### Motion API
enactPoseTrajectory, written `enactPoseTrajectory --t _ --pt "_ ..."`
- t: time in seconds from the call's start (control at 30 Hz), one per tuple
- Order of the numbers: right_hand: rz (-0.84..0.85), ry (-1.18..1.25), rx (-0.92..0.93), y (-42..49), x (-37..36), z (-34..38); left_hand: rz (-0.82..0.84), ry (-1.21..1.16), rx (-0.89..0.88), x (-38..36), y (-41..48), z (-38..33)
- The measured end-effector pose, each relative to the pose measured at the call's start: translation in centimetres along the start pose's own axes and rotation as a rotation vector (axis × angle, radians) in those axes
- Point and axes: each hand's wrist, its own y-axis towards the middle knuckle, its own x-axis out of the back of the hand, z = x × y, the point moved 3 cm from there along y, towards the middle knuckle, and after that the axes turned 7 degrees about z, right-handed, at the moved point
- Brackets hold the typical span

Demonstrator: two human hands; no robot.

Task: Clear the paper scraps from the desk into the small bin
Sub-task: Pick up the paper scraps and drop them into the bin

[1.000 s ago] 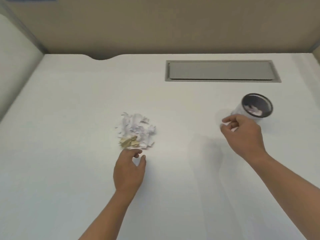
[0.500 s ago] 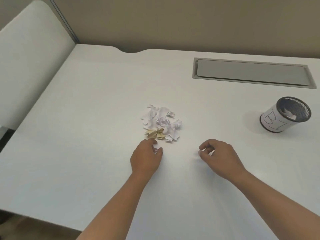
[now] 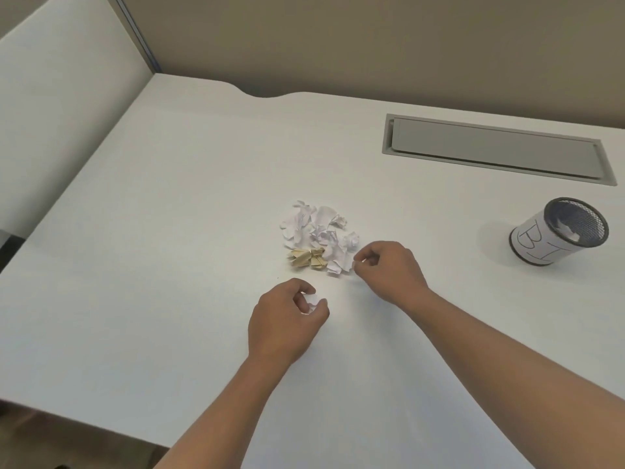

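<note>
White desk, matt and bare apart from one heap of paper scraps near its middle: crumpled white pieces with a few tan ones on the near edge. The small bin, a mesh cup wrapped in a hand-lettered paper label, stands well apart from the heap at about 3 o'clock, with a few white bits already inside.

Change since a second ago: the right hand was over by the bin; it has swung back and now sits at the heap's 4 o'clock edge, thumb and forefinger pinched on what looks like a small white fragment, too small to be sure. The left hand, then spread at the heap's near edge, has drawn back toward 6 o'clock and is curled shut around a white scrap, clear of the pile.

Reading: one drop looks finished and a fresh pick-up has begun, both hands loading. Most of the heap remains, so the job is early. Next move probably carries the pieces across to the bin; light scraps may flutter or slip from a loose pinch.
</note>
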Motion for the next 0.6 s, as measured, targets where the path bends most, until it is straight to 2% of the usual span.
enactPoseTrajectory --t 0.27,0.6 --pt "-0.026 0.166 -0.208 2.7 -2.2 0.8 -0.028 -0.053 -0.018 1.6 -1.1 0.5" --pt "-0.062 0.266 -0.230 2.2 -1.2 -0.5 -0.035 -0.086 -0.046 1.9 -1.2 -1.0"
